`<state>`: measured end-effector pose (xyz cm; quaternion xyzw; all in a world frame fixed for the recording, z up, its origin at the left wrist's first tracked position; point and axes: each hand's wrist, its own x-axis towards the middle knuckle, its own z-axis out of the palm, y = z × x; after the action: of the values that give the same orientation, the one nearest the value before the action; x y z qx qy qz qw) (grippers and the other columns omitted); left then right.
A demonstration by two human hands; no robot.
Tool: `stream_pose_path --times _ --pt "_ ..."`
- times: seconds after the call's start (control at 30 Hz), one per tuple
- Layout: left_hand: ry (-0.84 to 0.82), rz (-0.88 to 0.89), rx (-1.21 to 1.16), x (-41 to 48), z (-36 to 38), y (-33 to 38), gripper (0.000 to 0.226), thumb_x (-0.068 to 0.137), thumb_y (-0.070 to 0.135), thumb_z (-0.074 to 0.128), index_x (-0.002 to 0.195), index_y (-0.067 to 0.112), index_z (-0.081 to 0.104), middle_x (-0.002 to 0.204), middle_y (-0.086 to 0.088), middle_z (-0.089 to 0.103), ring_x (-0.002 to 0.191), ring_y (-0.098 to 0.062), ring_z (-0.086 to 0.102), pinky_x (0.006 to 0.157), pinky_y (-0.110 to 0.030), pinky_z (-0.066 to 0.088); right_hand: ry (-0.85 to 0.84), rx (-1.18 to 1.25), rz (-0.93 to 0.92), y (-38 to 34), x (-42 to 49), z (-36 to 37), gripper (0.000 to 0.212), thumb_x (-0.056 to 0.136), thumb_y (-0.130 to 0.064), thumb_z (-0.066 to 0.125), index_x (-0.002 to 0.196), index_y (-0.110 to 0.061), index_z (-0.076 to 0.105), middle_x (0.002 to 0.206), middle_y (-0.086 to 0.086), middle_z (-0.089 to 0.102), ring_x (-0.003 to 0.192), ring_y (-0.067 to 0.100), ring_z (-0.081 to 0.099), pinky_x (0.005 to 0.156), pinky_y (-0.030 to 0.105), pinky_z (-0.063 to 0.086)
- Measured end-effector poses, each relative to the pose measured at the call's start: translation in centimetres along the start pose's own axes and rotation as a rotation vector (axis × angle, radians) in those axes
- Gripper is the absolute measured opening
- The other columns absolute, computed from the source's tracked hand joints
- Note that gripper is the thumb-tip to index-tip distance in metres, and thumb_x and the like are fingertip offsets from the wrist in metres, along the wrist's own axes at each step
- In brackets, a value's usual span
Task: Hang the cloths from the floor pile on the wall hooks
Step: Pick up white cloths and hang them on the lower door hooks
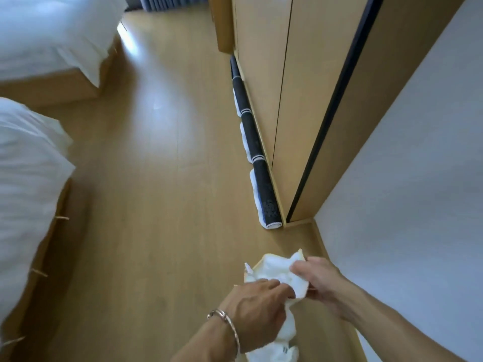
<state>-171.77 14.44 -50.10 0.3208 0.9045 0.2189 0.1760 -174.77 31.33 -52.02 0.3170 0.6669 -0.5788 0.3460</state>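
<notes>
Gripping a white cloth [271, 270] w/ both hands, the person holds it up over the floor [156, 205], low right in the view. The left hand [257, 309], bracelet [230, 327] on its wrist, has fingers curled tight into the cloth's middle. The right hand [317, 279] pinches the cloth's upper edge btwn thumb and fingers. The rest of the cloth hangs bunched below the left hand.

Count: 2 hands, 1 cloth as far as I can tell, 2 beds [39, 35] w/ white bedding at left, 1 wardrobe [264, 74], and 1 long dark roll [254, 142] lying along the wardrobe's base.

Both hands are just beside the white wall [418, 205] and its skirting. A wide strip of floor runs btwn the beds and the wardrobe.
</notes>
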Motion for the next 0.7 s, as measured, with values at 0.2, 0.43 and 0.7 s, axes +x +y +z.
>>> stream_pose_path --times 0.2,0.43,0.7 --pt "0.097 -0.276 -0.116 -1.1 -21.3 6.3 0.035 0.1 0.043 0.027 0.109 0.023 0.054 0.105 0.002 0.058 0.098 -0.02 0.055 0.08 -0.028 0.037 -0.011 -0.188 -0.411 -17.3 -15.6 -0.5 0.014 0.085 -0.015 0.054 0.097 -0.019 0.061 0.099 0.014 0.067 0.089 0.029 0.067 0.08 0.041 0.058" --pt "0.338 -0.493 -0.441 -3.1 -43.1 15.7 0.065 0.097 0.056 0.02 0.109 0.007 0.061 0.099 -0.01 0.063 0.096 -0.029 0.061 0.078 -0.035 0.045 0.033 -0.387 -0.872 -32.2 -37.3 -1.4 0.01 0.09 -0.016 0.052 0.095 -0.02 0.059 0.103 0.015 0.066 0.095 0.03 0.065 0.089 0.045 0.055" --pt "0.331 -0.221 -1.534 -8.9 -47.9 21.4 0.067 0.084 0.067 0.039 0.075 0.007 0.067 0.07 -0.012 0.064 0.067 -0.021 0.065 0.063 -0.03 0.053 -0.065 -0.896 -1.197 -31.3 -50.5 2.6 0.004 0.085 -0.017 0.057 0.084 -0.014 0.055 0.08 0.005 0.054 0.069 0.013 0.051 0.065 0.032 0.045"
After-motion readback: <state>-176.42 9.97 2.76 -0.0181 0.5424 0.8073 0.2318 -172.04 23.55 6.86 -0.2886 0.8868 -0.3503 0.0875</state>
